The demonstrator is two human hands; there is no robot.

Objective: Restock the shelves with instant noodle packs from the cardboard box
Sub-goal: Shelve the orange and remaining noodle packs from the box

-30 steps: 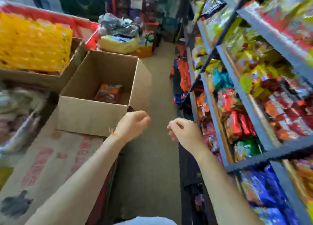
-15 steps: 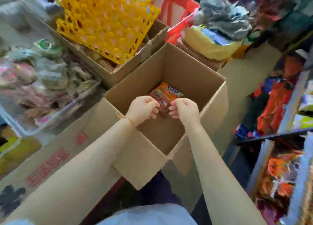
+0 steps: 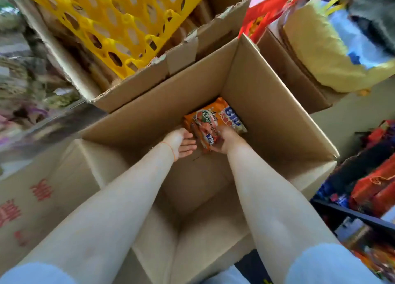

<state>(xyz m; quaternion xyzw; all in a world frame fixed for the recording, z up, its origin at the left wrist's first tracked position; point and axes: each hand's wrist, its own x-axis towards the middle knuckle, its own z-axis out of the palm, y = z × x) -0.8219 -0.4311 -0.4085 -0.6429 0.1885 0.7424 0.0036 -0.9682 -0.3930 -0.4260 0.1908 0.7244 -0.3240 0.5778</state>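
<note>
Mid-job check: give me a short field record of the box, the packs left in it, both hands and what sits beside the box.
box: open cardboard box, flaps up, mostly bare floor
packs: two orange noodle packs; tilted front pack overlaps rear pack at the far end
right hand: right hand deep in the box, gripping the front pack's near edge
left hand: left hand open, palm up, beside that pack, contact unclear
neighbour: yellow plastic crate in the adjoining carton
shelves: only partly in view at right, blurred

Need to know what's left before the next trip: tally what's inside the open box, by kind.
Orange noodle packs: 2 visible, one flat on the box floor, one tilted up against the right hand
Hands: 2, counting the left hand
Total: 4
</note>
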